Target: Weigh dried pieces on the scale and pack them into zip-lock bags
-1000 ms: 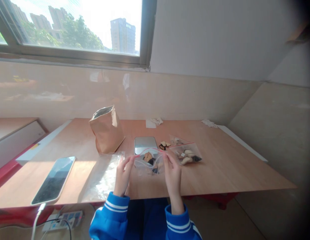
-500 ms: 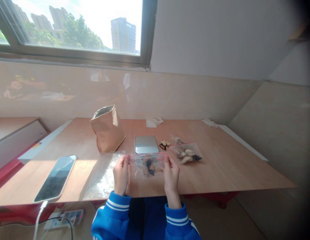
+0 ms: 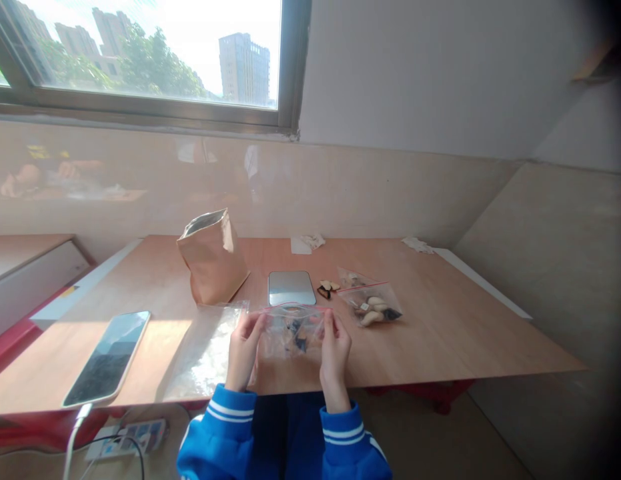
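A clear zip bag [image 3: 280, 343] with a red seal strip hangs between my hands above the table's near edge. Dark and tan dried pieces lie inside it, too blurred to name. My left hand [image 3: 245, 347] pinches its upper left corner, and my right hand [image 3: 335, 352] pinches the upper right one. Between them the bag's mouth bows slightly apart. Just beyond is a flat scale [image 3: 291, 288] with a silver top. Right of the scale sit a few loose cream and dark pieces [image 3: 328, 289]. Another zip bag [image 3: 390, 299] holding pale, dark-tipped pieces lies further right.
A brown paper bag [image 3: 213, 257] stands upright at back left. Clear plastic bags [image 3: 205, 353] lie left of my left hand. A phone [image 3: 107, 360] with a white cable [image 3: 75, 437] rests near the left edge. Crumpled paper [image 3: 313, 241] lies at the back. A power strip [image 3: 127, 439] is below the table.
My hands have come closer together, and the zip bag's mouth has changed from nearly straight to bowed apart. The whole view has shifted slightly.
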Motion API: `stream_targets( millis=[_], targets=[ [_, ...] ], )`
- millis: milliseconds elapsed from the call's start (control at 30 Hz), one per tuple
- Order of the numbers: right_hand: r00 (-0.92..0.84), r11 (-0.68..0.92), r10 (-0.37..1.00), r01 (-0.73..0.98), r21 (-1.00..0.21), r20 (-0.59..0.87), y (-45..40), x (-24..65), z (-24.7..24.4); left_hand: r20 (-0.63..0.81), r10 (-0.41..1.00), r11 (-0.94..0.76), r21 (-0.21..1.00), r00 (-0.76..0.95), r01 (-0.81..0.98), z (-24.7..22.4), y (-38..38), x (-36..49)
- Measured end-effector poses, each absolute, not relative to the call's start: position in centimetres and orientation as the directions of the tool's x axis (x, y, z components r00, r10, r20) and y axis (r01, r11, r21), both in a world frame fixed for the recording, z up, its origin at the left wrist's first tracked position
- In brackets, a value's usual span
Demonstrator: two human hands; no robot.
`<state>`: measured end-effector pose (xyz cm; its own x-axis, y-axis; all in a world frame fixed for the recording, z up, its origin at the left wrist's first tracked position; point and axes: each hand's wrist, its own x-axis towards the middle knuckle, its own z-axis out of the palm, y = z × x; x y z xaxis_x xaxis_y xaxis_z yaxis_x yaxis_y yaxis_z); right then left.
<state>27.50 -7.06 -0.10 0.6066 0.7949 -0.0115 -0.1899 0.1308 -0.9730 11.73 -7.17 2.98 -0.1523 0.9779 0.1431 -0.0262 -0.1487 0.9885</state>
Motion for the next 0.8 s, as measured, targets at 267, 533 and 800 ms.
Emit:
stream_targets(
  millis=[267,533,800],
  targets=[
    [0.625,0.220,0.778,-0.179,-0.959,0.062,-7.0,28.7,-0.2,0.136,0.986,-0.132,0.990,-0.099,0.044,2.2,-6.8,10.6],
    [0.572,0.248,0.793,0.013,-0.969,0.210,-7.5,29.6,0.3,0.152,0.976,-0.136,0.985,-0.157,0.108,2.7,-7.1,10.6],
    [0.429,0.211,0.880,0.036,-0.977,0.205,-8.1,30.6,0.7,0.145,0.967,-0.136,0.989,-0.209,0.053,2.8,-7.2,10.8]
  ],
)
